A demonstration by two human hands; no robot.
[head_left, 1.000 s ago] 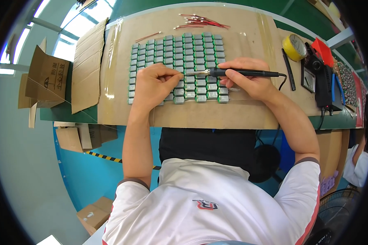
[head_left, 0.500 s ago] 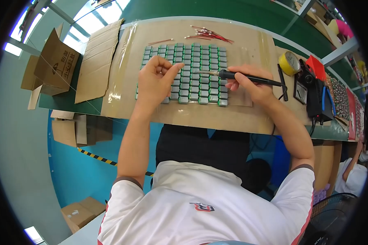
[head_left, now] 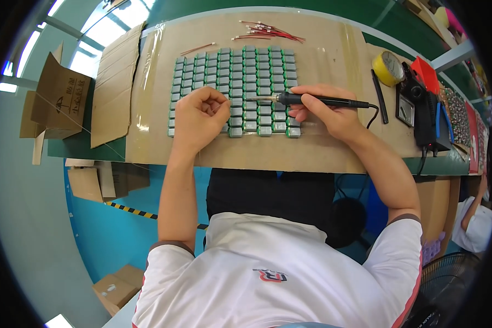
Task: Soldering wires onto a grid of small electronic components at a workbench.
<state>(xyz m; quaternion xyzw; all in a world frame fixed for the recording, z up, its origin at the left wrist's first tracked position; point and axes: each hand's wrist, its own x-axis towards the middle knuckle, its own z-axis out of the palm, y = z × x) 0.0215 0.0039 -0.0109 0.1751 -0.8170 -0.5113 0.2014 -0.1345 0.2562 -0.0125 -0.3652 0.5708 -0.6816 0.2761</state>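
My right hand [head_left: 328, 112] grips a soldering iron [head_left: 317, 100] by its black handle, with the metal tip pointing left over the block rows. Beneath the tip lie close rows of small grey blocks with green edges [head_left: 250, 61], spread over brown cardboard. My left hand [head_left: 201, 117] is closed in a pinch above the left part of the rows. Whatever its fingertips hold is too small or hidden to make out. Both hands cover some of the blocks.
Red wires with white ends [head_left: 270, 31] lie beyond the rows, and a single red wire [head_left: 198, 48] lies apart. At right are yellow tape [head_left: 388, 68], a black stick-like tool [head_left: 379, 95] and a black device [head_left: 427, 123]. Cardboard boxes [head_left: 60, 104] stand at left.
My left hand has drawn nearer to me over the blocks, its fingers curling in more. The iron's tip has shifted slightly left and nearer. The whole view has shifted a little.
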